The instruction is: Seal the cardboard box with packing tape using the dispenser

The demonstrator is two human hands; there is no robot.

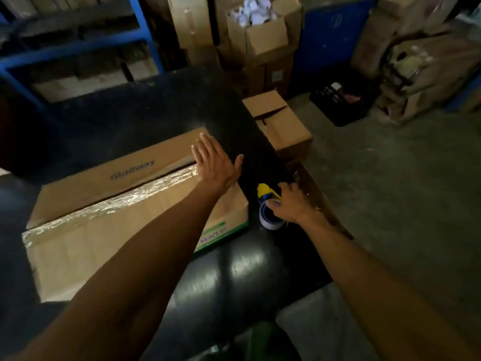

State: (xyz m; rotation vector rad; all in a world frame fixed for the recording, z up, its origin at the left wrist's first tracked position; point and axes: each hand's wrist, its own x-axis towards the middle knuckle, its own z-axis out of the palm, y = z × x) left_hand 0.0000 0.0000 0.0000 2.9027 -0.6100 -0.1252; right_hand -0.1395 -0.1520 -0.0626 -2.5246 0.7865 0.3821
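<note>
A long cardboard box lies on a black table. A strip of shiny clear tape runs along its top seam and over its near-left end. My left hand rests flat, fingers spread, on the box's far right end, over the seam. To the right of the box, by the table's right edge, a yellow and blue tape dispenser with a roll of tape sits on the table. My right hand is closed over the dispenser from above and hides most of it.
A smaller cardboard box stands on the floor just past the table's right edge. Stacked cartons, a blue panel and a black crate line the back. A blue metal rack stands at the back left.
</note>
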